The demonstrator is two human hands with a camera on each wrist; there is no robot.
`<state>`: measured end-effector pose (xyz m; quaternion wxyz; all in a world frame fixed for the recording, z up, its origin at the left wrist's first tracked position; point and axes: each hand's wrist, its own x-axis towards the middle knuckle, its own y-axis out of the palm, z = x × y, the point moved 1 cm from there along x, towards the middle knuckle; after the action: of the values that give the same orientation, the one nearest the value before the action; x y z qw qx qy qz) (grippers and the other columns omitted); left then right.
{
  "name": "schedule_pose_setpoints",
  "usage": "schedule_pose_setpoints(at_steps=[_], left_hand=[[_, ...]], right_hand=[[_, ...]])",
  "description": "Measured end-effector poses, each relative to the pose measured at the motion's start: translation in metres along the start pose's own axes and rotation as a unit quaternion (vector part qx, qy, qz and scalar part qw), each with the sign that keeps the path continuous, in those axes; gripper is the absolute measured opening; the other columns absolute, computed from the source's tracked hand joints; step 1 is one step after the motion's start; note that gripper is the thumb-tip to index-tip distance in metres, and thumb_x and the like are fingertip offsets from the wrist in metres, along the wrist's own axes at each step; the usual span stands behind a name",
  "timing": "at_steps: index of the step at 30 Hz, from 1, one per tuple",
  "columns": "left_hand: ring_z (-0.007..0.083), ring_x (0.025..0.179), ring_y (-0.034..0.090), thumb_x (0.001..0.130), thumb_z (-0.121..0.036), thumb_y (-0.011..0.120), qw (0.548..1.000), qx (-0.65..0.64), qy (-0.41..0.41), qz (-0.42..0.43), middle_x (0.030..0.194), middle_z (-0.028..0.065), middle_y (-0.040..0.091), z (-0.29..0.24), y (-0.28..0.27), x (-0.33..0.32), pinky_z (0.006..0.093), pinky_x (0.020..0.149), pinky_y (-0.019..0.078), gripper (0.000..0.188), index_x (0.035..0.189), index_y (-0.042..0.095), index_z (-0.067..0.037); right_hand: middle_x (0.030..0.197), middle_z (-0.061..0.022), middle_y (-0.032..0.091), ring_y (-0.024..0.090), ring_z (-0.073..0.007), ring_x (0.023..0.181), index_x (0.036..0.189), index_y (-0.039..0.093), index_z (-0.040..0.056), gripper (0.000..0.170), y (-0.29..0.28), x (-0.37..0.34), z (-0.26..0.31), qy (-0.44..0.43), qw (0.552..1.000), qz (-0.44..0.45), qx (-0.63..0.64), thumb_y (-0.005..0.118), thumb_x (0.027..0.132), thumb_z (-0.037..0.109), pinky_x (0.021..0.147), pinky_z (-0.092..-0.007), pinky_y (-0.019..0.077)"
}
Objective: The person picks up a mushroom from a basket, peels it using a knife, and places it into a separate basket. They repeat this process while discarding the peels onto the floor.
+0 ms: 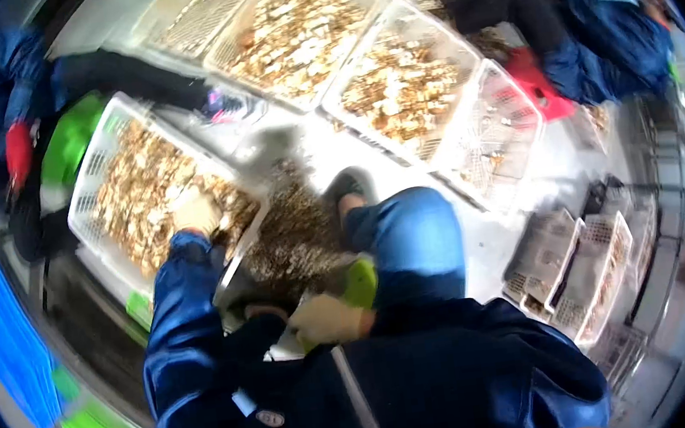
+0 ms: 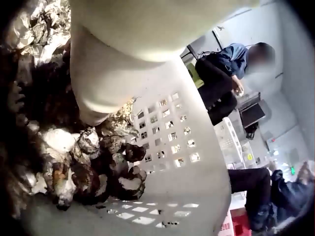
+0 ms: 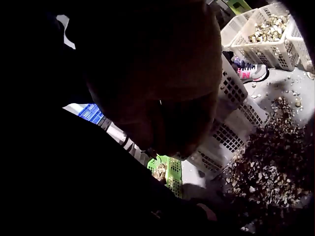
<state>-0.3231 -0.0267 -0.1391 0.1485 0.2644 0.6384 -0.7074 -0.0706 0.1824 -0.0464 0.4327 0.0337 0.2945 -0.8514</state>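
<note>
My left hand (image 1: pixel 194 212), in a pale glove, reaches into a white perforated basket (image 1: pixel 118 113) filled with rough oysters (image 1: pixel 132 187). In the left wrist view, a straight gloved finger (image 2: pixel 96 93) points down at the oysters (image 2: pixel 81 162), beside the basket's wall (image 2: pixel 165 132); the other fingertips are out of sight. My right hand (image 1: pixel 325 317), also gloved, is low in front of my body, near a bright green thing (image 1: pixel 361 284). Deep shadow covers the right hand (image 3: pixel 162 93) in its wrist view, and I cannot tell whether it holds anything.
A dark heap of shell bits (image 1: pixel 294 236) lies on the floor between the basket and my foot (image 1: pixel 349 186). Ahead stand more white baskets (image 1: pixel 388 18) of oysters. Two other people sit at far left and right. Narrow white crates (image 1: pixel 598 269) stand at my right.
</note>
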Motion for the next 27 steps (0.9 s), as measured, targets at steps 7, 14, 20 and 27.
schedule_pose_setpoints(at_steps=[7,14,20,27], left_hand=[[0.0312,0.113,0.064,0.087,-0.036,0.06,0.963,0.197,0.048,0.177,0.125,0.0188,0.066,0.007,0.013,0.046,0.0415,0.097,0.0518,0.042,0.116,0.072,-0.008],[0.0275,0.12,0.062,0.087,-0.033,0.064,0.93,0.258,0.046,0.258,0.132,0.0059,0.065,0.015,0.014,0.03,0.0425,0.093,0.0546,0.041,0.123,0.071,-0.015],[0.0258,0.116,0.064,0.084,-0.042,0.071,0.916,0.338,0.069,0.202,0.129,0.0061,0.066,-0.011,-0.022,-0.014,0.0404,0.091,0.0549,0.042,0.119,0.072,-0.018],[0.0205,0.09,0.066,0.07,-0.001,0.084,0.898,-0.421,0.1,-0.082,0.105,0.0103,0.069,0.095,0.057,-0.022,0.0309,0.083,0.0536,0.057,0.122,0.061,0.001]], right_hand=[[0.081,-0.0166,0.069,0.067,-0.0369,0.076,0.091,0.072,0.0019,0.027,0.015,0.006,-0.007,-0.013,1.0,0.015,-0.015,0.065,0.084,0.027,0.065,-0.0484,0.0541],[0.085,-0.0182,0.068,0.067,-0.0385,0.084,0.091,0.069,0.0004,0.03,0.002,0.0,-0.002,-0.035,0.999,0.03,0.015,0.064,0.083,0.029,0.07,-0.0495,0.0536],[0.087,-0.0161,0.069,0.067,-0.0376,0.082,0.09,0.071,0.0052,0.023,0.001,-0.004,-0.011,-0.027,0.999,-0.001,-0.026,0.063,0.082,0.026,0.071,-0.0496,0.0539],[0.088,-0.0151,0.07,0.067,-0.0374,0.083,0.089,0.072,0.0093,0.019,0.004,-0.009,-0.002,-0.043,0.997,-0.022,-0.055,0.064,0.08,0.025,0.073,-0.0502,0.0536]])
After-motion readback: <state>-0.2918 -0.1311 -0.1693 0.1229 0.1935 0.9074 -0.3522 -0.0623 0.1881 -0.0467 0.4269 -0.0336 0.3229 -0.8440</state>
